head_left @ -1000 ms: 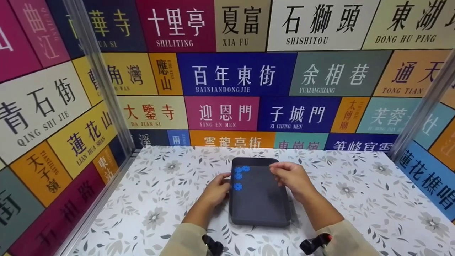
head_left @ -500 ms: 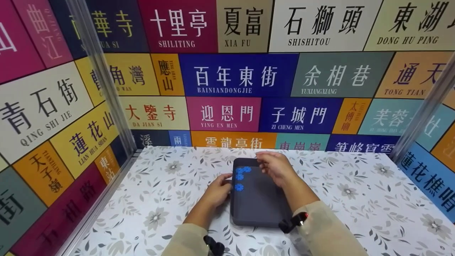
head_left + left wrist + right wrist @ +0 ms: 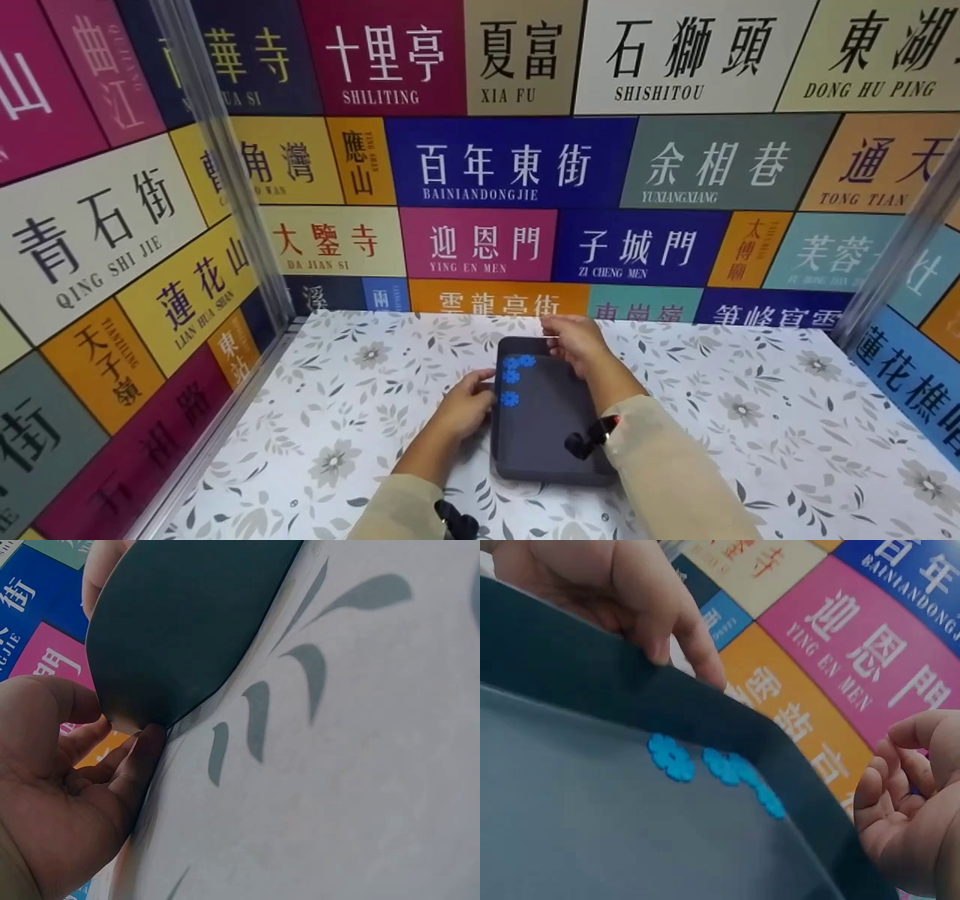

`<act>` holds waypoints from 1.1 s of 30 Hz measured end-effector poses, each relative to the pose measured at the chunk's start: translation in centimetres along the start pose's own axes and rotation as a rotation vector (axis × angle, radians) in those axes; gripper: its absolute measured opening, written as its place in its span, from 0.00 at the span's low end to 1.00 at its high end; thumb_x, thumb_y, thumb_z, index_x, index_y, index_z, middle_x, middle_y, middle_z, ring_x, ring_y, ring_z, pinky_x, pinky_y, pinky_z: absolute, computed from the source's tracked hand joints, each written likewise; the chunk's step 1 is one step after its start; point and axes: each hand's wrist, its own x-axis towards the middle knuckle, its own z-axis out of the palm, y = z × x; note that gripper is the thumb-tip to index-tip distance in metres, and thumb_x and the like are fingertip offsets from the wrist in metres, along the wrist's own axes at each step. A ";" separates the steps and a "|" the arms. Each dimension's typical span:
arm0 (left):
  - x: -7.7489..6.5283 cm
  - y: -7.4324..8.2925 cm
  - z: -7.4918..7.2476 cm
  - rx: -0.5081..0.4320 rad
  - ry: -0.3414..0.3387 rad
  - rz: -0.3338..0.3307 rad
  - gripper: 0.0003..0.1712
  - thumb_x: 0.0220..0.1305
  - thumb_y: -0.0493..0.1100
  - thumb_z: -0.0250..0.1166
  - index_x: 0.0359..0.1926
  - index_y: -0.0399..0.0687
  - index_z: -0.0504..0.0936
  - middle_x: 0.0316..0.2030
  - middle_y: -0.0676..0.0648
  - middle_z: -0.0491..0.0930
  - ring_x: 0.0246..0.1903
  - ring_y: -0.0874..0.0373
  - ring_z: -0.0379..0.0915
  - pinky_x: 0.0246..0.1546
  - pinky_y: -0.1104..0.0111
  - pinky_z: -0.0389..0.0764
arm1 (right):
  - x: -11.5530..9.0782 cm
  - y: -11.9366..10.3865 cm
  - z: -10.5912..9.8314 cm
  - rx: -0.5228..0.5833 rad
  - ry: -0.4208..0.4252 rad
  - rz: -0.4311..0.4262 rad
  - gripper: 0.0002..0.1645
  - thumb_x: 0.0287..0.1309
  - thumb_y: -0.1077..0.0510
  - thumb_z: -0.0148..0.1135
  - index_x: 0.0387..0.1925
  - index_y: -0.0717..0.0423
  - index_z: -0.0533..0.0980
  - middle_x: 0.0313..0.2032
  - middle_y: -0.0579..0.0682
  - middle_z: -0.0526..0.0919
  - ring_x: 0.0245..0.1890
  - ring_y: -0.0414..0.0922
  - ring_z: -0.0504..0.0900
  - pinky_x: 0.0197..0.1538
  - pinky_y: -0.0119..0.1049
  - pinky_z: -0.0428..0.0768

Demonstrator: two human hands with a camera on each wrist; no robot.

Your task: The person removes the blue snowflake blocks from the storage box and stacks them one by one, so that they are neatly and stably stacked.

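Observation:
A dark grey rectangular tray (image 3: 536, 442) stands on the table, with several small blue flower-shaped pieces (image 3: 510, 398) in its far left corner. My left hand (image 3: 465, 409) holds the tray's left edge; in the left wrist view its thumb and index finger (image 3: 82, 701) meet the tray's dark outer side (image 3: 195, 622). Over the far right corner hovers my right hand (image 3: 581, 345). The right wrist view shows that hand (image 3: 919, 810) with curled fingers, the thumb and index tips close together, beyond the tray wall (image 3: 615, 682). Whether anything small lies between them is hidden.
White cloth with grey leaves and flowers covers the table (image 3: 337, 420). Colourful panels with Chinese lettering (image 3: 510, 161) form the walls at the back and sides. Clear upright corner posts (image 3: 247, 217) stand at the left and right rear.
My right hand has moved left and forward from the tray's right side to its far end. My left hand keeps its place at the left edge. The blue pieces lie as before.

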 end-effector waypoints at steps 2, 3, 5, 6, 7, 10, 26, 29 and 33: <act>0.0 0.0 0.0 0.003 0.002 -0.001 0.31 0.68 0.40 0.61 0.72 0.48 0.78 0.61 0.40 0.85 0.50 0.52 0.83 0.50 0.61 0.85 | 0.4 0.8 0.0 -0.040 0.021 -0.029 0.15 0.69 0.54 0.67 0.50 0.60 0.84 0.32 0.46 0.83 0.28 0.40 0.79 0.31 0.29 0.80; 0.0 0.0 0.0 0.002 0.004 -0.005 0.31 0.68 0.40 0.61 0.72 0.48 0.78 0.61 0.40 0.85 0.50 0.53 0.83 0.50 0.61 0.84 | 0.5 1.2 0.0 -0.067 0.028 -0.044 0.14 0.69 0.54 0.68 0.50 0.59 0.85 0.31 0.46 0.83 0.28 0.40 0.79 0.31 0.29 0.80; -0.1 0.1 0.0 0.000 0.003 -0.001 0.31 0.67 0.40 0.61 0.72 0.48 0.78 0.61 0.40 0.85 0.49 0.53 0.83 0.49 0.62 0.84 | 0.6 2.0 -0.1 -0.121 0.038 -0.079 0.15 0.68 0.54 0.69 0.49 0.59 0.86 0.31 0.47 0.85 0.27 0.40 0.79 0.31 0.29 0.81; -0.1 0.1 0.0 -0.004 0.002 0.001 0.31 0.67 0.40 0.60 0.72 0.48 0.78 0.60 0.40 0.85 0.49 0.53 0.83 0.48 0.62 0.84 | 0.7 2.4 -0.1 -0.140 0.040 -0.092 0.15 0.68 0.54 0.69 0.50 0.59 0.86 0.32 0.47 0.85 0.27 0.40 0.80 0.31 0.30 0.82; -0.2 0.1 0.0 -0.006 0.002 0.002 0.31 0.67 0.40 0.60 0.72 0.47 0.78 0.60 0.40 0.85 0.49 0.53 0.83 0.48 0.63 0.84 | 0.8 2.7 -0.1 -0.162 0.039 -0.106 0.17 0.68 0.53 0.69 0.51 0.60 0.86 0.33 0.47 0.86 0.27 0.40 0.80 0.31 0.30 0.82; -0.2 0.1 0.0 -0.017 -0.004 0.007 0.32 0.67 0.39 0.60 0.72 0.46 0.77 0.60 0.39 0.85 0.49 0.52 0.83 0.48 0.63 0.84 | 0.9 3.5 -0.1 -0.213 0.033 -0.133 0.19 0.67 0.54 0.69 0.52 0.62 0.86 0.34 0.48 0.87 0.29 0.42 0.81 0.33 0.31 0.83; -0.1 0.0 0.0 0.019 -0.001 0.013 0.31 0.67 0.40 0.60 0.72 0.45 0.78 0.60 0.39 0.85 0.51 0.52 0.83 0.51 0.59 0.85 | 1.6 5.2 -0.6 -0.484 0.014 -0.189 0.13 0.61 0.56 0.75 0.46 0.57 0.89 0.43 0.53 0.93 0.33 0.41 0.86 0.39 0.35 0.87; -0.1 0.1 -0.1 0.021 -0.004 0.016 0.31 0.67 0.40 0.60 0.72 0.45 0.78 0.61 0.39 0.85 0.51 0.51 0.83 0.51 0.59 0.85 | 1.6 5.2 -0.5 -0.522 0.016 -0.196 0.15 0.59 0.56 0.77 0.47 0.56 0.89 0.45 0.54 0.92 0.34 0.41 0.87 0.41 0.35 0.87; -0.1 0.0 -0.1 0.017 -0.003 0.025 0.32 0.66 0.39 0.60 0.72 0.45 0.78 0.61 0.38 0.85 0.52 0.51 0.84 0.52 0.59 0.85 | 1.6 5.1 -0.3 -0.592 0.012 -0.213 0.18 0.55 0.55 0.79 0.48 0.55 0.89 0.45 0.53 0.93 0.37 0.43 0.88 0.45 0.38 0.88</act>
